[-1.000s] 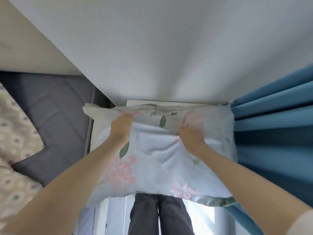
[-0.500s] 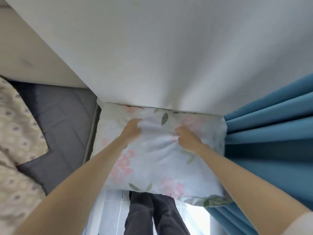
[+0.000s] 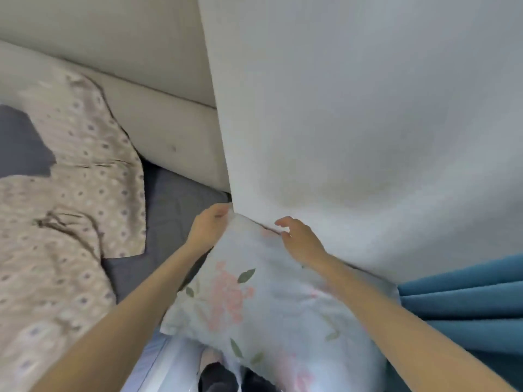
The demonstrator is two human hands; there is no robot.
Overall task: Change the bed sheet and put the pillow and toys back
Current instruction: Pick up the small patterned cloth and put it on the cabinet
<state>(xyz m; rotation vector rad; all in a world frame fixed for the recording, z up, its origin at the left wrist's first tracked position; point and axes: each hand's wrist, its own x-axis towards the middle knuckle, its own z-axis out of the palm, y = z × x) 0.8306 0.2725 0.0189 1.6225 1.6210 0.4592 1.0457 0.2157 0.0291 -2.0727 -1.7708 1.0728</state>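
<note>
A pale blue pillow with pink flowers and green leaves lies against the white wall, beside the bed. My left hand holds the pillow's far left corner, thumb and fingers on the cloth. Over the pillow's far edge, my right hand has its fingers spread and loosely bent, and whether they touch the cloth is unclear. A beige patterned sheet lies crumpled on the grey mattress at the left.
The white wall rises straight ahead. A beige padded headboard runs along the back left. Blue curtains hang at the right. Dark trouser legs show at the bottom.
The view has swung left and the pillow has moved down against the wall. My left hand went to the pillow's corner. My right hand let go of the cloth and opened.
</note>
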